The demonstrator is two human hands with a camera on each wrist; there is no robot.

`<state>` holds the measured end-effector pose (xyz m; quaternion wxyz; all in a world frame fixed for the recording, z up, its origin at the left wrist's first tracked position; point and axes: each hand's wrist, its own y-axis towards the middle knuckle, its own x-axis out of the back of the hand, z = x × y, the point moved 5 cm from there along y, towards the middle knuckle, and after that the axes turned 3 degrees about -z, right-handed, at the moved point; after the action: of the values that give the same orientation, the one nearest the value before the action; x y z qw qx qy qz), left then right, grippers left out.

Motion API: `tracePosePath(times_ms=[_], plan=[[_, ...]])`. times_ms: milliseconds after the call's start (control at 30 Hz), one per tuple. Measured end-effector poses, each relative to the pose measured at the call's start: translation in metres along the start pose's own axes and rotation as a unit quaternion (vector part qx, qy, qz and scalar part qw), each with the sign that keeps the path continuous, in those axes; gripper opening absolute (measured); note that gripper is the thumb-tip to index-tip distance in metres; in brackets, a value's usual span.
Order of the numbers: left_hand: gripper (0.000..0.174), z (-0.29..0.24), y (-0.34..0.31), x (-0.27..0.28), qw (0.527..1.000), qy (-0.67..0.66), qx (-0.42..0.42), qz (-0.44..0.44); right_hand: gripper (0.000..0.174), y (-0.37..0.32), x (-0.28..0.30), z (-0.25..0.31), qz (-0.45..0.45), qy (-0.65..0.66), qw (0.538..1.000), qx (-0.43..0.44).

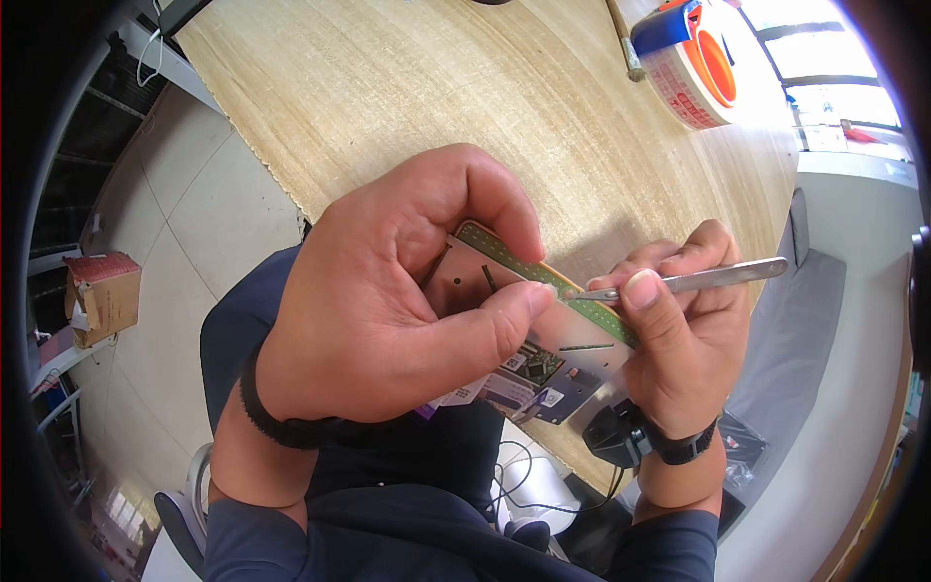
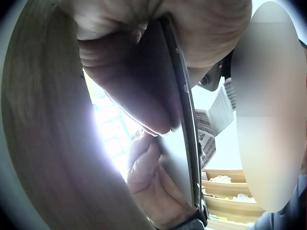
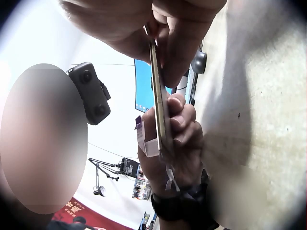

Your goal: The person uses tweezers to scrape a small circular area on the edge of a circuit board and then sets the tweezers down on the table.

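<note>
The left hand (image 1: 388, 291) grips a flat panel (image 1: 603, 359) between thumb and fingers; a green strip (image 1: 606, 316) runs along its far edge, with small circuit parts and labels lower down. Pinched in the right hand (image 1: 693, 335) is a slim metal tool (image 1: 737, 275), its tip at the green strip beside the left thumb. In the left wrist view the panel (image 2: 184, 91) stands edge-on in the left hand (image 2: 129, 76). The right wrist view shows the panel (image 3: 159, 100) edge-on between the right hand (image 3: 187, 24) and left hand (image 3: 184, 153).
Beneath the hands is a wooden table (image 1: 388, 87). At its far right stand a white tub (image 1: 679, 87) with an orange ring and a brush (image 1: 630, 58). A cardboard box (image 1: 102, 301) is at the far left, a grey couch (image 1: 790, 320) at the right.
</note>
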<state>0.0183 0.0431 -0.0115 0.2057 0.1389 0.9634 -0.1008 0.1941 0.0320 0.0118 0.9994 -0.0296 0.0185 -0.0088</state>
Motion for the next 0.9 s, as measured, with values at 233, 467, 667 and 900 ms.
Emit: tracePosePath(times_ms=[233, 467, 667, 900], plan=[[0.026, 0.0006, -0.0002, 0.0000, 1.000, -0.015, -0.004, -0.001, 0.027, -0.0010, 0.0023, -0.0005, -0.017, 0.005, 1.000, -0.002], [0.026, 0.0002, -0.0002, 0.0000, 1.000, -0.025, 0.003, 0.003, 0.028, -0.0018, 0.0055, -0.0008, -0.027, -0.022, 0.999, -0.005], [0.026, 0.0002, -0.0003, 0.0003, 1.000, -0.017, -0.019, 0.000, 0.031, -0.0028, 0.0015, 0.0019, -0.027, -0.031, 0.999, -0.005], [0.026, -0.0002, -0.0001, 0.0004, 1.000, -0.010, -0.024, -0.002, 0.029, 0.0003, -0.0006, 0.0032, -0.009, 0.002, 1.000, 0.012]])
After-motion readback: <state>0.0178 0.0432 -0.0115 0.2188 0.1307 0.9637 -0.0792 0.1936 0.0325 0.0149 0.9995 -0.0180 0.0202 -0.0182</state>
